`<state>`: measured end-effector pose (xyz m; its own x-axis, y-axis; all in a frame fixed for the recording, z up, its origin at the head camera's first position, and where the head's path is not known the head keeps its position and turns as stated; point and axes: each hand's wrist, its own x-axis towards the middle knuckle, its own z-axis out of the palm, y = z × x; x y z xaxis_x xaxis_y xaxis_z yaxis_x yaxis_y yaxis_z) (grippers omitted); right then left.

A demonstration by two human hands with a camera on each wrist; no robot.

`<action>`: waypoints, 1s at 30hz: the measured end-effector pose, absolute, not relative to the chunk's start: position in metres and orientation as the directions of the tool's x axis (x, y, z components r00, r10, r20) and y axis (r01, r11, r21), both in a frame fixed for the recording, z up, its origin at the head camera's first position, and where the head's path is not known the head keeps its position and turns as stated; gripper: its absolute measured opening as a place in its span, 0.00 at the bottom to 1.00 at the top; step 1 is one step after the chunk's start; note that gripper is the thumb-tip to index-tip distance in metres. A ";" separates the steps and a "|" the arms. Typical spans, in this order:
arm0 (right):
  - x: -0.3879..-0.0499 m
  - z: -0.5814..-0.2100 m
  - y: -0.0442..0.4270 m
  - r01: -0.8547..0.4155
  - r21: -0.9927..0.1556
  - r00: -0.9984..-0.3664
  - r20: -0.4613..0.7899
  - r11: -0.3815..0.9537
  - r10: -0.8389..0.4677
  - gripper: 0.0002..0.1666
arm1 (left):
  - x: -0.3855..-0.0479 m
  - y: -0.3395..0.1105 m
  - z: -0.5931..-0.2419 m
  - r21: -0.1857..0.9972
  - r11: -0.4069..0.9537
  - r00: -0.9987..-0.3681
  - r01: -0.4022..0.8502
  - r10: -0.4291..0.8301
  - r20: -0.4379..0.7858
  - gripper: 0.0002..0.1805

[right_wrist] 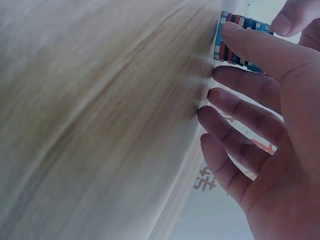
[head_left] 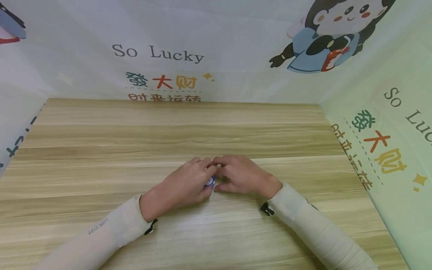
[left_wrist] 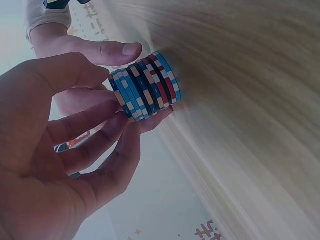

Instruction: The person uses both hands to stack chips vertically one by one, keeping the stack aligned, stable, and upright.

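Observation:
A short stack of poker chips (head_left: 210, 182), blue, dark blue and red with pale edge marks, stands upright on the wooden table. Its layers show best in the left wrist view, where the stack of chips (left_wrist: 145, 89) has its lower end at the tabletop. My left hand (head_left: 185, 182) pinches the upper chips between thumb and curled fingers. At the stack's right side is my right hand (head_left: 241, 174), its thumb (right_wrist: 245, 42) crossing in front of the chips in the right wrist view. The other fingers of that hand reach loosely toward the table, lightly bent.
The wooden tabletop (head_left: 135, 131) spreads around both hands. A printed cloth wall (head_left: 236, 82) with lettering and a cartoon figure rises along the back. More printed cloth (head_left: 398, 195) borders the right edge, and another sheet lines the left.

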<state>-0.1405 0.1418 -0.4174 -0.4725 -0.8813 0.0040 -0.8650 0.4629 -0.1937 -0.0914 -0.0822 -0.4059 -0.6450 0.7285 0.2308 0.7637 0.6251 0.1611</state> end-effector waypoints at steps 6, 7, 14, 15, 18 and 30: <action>-0.141 -0.417 0.141 -0.869 -0.181 -0.469 0.006 0.460 -0.883 0.23 | -0.092 -0.083 -0.406 0.162 0.631 -0.651 0.759 0.725 0.227 0.19; -0.141 -0.417 0.142 -0.870 -0.176 -0.468 0.006 0.460 -0.884 0.23 | -0.092 -0.084 -0.405 0.161 0.632 -0.651 0.758 0.724 0.227 0.20; -0.140 -0.418 0.146 -0.875 -0.163 -0.466 0.023 0.457 -0.885 0.25 | -0.095 -0.091 -0.402 0.122 0.655 -0.663 0.745 0.709 0.240 0.26; -0.140 -0.418 0.147 -0.871 -0.168 -0.473 0.027 0.462 -0.881 0.25 | -0.095 -0.092 -0.402 0.117 0.660 -0.666 0.742 0.706 0.241 0.28; -0.139 -0.419 0.153 -0.856 -0.180 -0.500 0.055 0.484 -0.864 0.25 | -0.097 -0.099 -0.401 0.110 0.674 -0.677 0.731 0.695 0.240 0.33; -0.141 -0.419 0.181 -0.856 -0.133 -0.514 0.132 0.499 -0.847 0.44 | -0.104 -0.134 -0.406 0.025 0.694 -0.674 0.719 0.688 0.270 0.54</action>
